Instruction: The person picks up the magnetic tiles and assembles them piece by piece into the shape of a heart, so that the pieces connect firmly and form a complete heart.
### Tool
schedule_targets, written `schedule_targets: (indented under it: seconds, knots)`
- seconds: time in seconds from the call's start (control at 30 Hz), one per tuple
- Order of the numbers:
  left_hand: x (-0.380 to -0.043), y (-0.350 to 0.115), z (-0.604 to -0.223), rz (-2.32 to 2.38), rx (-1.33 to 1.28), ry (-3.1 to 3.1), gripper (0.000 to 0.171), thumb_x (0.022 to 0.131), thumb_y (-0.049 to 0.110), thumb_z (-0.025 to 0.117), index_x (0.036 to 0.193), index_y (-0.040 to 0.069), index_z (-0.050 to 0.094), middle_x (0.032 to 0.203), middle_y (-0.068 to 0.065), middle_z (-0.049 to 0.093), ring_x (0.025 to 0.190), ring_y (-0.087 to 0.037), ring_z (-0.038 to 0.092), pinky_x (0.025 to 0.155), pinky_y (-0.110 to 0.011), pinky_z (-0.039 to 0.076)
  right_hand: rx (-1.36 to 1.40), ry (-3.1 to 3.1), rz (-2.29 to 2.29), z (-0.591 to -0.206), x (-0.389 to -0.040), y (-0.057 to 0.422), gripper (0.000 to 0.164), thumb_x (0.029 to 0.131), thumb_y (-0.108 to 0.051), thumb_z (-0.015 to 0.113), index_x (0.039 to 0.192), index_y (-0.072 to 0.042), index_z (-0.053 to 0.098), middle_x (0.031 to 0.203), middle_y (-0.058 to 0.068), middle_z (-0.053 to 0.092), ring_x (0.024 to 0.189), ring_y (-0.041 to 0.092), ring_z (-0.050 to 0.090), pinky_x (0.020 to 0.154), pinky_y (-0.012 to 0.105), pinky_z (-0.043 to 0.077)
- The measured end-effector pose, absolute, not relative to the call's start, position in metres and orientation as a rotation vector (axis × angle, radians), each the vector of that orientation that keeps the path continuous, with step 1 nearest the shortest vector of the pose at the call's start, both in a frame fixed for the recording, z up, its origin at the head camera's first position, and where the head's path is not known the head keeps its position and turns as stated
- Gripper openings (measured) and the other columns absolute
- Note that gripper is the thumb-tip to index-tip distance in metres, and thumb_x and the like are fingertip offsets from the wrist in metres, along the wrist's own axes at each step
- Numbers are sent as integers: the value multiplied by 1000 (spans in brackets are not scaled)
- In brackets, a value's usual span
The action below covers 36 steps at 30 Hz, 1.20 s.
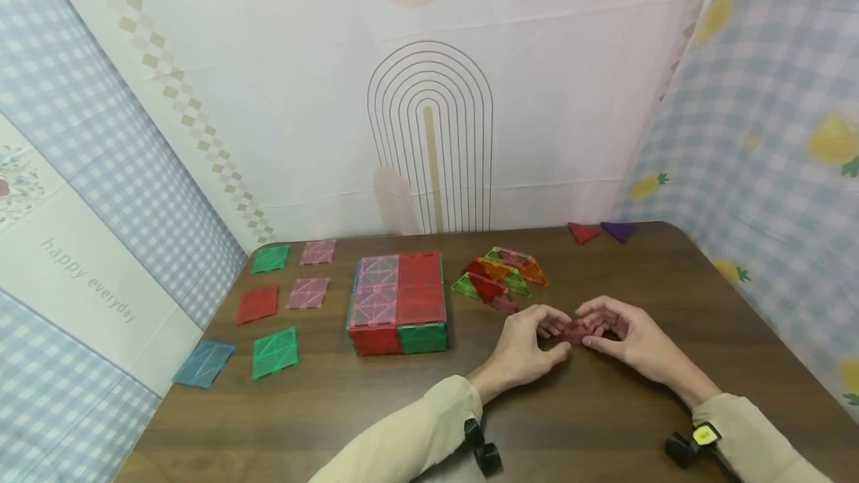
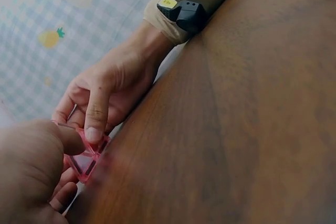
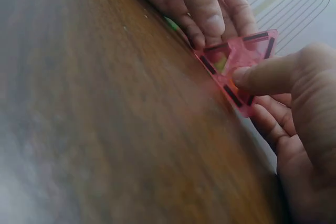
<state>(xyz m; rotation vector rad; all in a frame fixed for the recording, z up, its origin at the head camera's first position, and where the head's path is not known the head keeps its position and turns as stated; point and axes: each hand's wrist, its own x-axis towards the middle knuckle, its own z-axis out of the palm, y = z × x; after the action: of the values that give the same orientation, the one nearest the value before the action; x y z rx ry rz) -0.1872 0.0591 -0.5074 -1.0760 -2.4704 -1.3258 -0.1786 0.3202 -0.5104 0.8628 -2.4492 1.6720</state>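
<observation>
Low over the table, my right hand (image 1: 627,330) pinches a pink see-through triangular magnetic tile (image 3: 260,43), thumb on its face and fingers behind. Dark magnet strips line the tile's edges. Opposite it, my left hand (image 1: 526,345) has its fingertips at the tile's near corner and edge. Its thumb stands apart from the fingers in the head view. Just behind the left hand lies a cluster of overlapping red, green and orange triangular tiles (image 1: 493,270). To the left of that hand sits a box built of square tiles (image 1: 421,285), with pink and red on top.
Loose square tiles lie at the left, among them a red one (image 1: 258,304), a green one (image 1: 275,353) and a blue one (image 1: 204,364). A red triangle (image 1: 582,232) and a purple triangle (image 1: 618,231) lie by the back edge of the brown table (image 1: 322,423).
</observation>
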Motion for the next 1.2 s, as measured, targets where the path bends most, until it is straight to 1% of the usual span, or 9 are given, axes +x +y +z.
schedule_targets:
  seconds: [0.13,0.23,0.4,0.5,0.7,0.83,1.0,1.07,1.2]
  knots:
    - [-187,59,-509,-1320,-1080,-2471,22,97,9,86,116,16,76,104,5,76,92,5,68,83,-7,53,879,-2494,1659,-511,-179,320,36,99,5,80,132,-5,70,113,9,77,95,17,75,81,28,62]
    - [-189,60,-509,-1330,-1090,-2460,19,98,7,84,113,15,76,101,5,78,88,7,67,80,-8,54,896,-2482,1708,-510,-181,323,37,100,3,80,135,0,69,119,14,76,98,21,74,83,28,62]
    - [-190,60,-509,-1334,-1104,-2464,15,99,8,81,112,15,76,100,3,79,87,10,63,79,-7,54,836,-2334,1868,-510,-190,332,35,108,8,63,143,14,58,133,30,68,117,20,74,97,24,61]
    - [-191,60,-510,-1334,-1100,-2471,16,99,7,81,111,15,76,99,2,78,86,10,62,79,-7,53,730,-2271,1861,-510,-201,337,36,111,7,58,145,15,56,138,31,66,124,20,72,101,21,58]
    - [-192,59,-511,-1347,-1085,-2485,16,98,7,80,110,16,75,98,3,78,86,10,61,78,-7,53,498,-2277,1711,-511,-230,341,42,110,-3,69,149,6,60,141,16,70,125,11,69,100,14,54]
    - [-192,58,-511,-1350,-1096,-2492,16,97,7,79,110,15,75,99,3,78,86,9,62,78,-7,53,414,-2311,1571,-511,-252,341,49,108,-10,75,152,6,58,145,16,68,125,7,67,97,10,52]
    - [-193,59,-510,-1338,-1092,-2478,18,96,6,81,110,16,74,98,3,77,86,8,62,79,-7,53,345,-2399,1380,-511,-280,343,57,107,-17,78,157,1,56,153,26,62,131,29,66,92,7,50]
    - [-193,59,-510,-1339,-1089,-2474,19,95,6,81,109,16,74,98,4,77,87,7,63,79,-7,53,310,-2444,1305,-510,-288,344,61,107,-19,78,160,-1,54,158,27,58,129,41,66,91,11,52]
    - [-191,60,-511,-1349,-1097,-2480,17,97,6,80,110,16,74,98,4,77,87,7,64,79,-7,53,268,-2538,1166,-509,-297,348,66,108,-23,77,164,-3,49,163,28,50,122,52,68,98,42,60]
